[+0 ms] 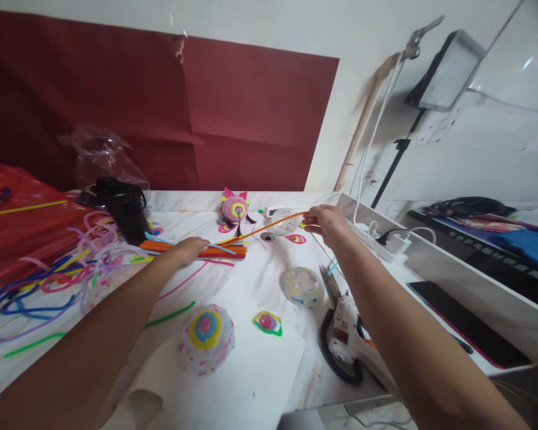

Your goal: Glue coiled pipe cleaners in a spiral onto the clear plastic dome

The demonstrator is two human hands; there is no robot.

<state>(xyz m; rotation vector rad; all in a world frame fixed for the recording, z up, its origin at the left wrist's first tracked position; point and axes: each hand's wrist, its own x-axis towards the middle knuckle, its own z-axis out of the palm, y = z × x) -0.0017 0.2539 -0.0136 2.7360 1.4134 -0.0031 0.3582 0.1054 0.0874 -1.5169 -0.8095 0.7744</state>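
My left hand (190,251) is closed over a bundle of orange pipe cleaners (226,251) on the table, with a light blue one across the top. Between the fingertips of my right hand (320,220) is the end of a single orange pipe cleaner (269,226), which slants down to the bundle. Nearer me sits a clear dome (207,340) with pink dabs and blue, yellow and pink rings. A flat eye-shaped piece (268,322) in green, yellow and pink lies on white paper (237,382). Another clear dome (302,286) stands below my right hand.
Loose coloured pipe cleaners (63,280) and a red plastic bag (22,221) crowd the left, beside a black bottle (123,209). A pink eared ball figure (235,208) stands at the back. On the right are a glue gun (344,334), scissors (330,283), a phone (466,322) and a power strip (388,248).
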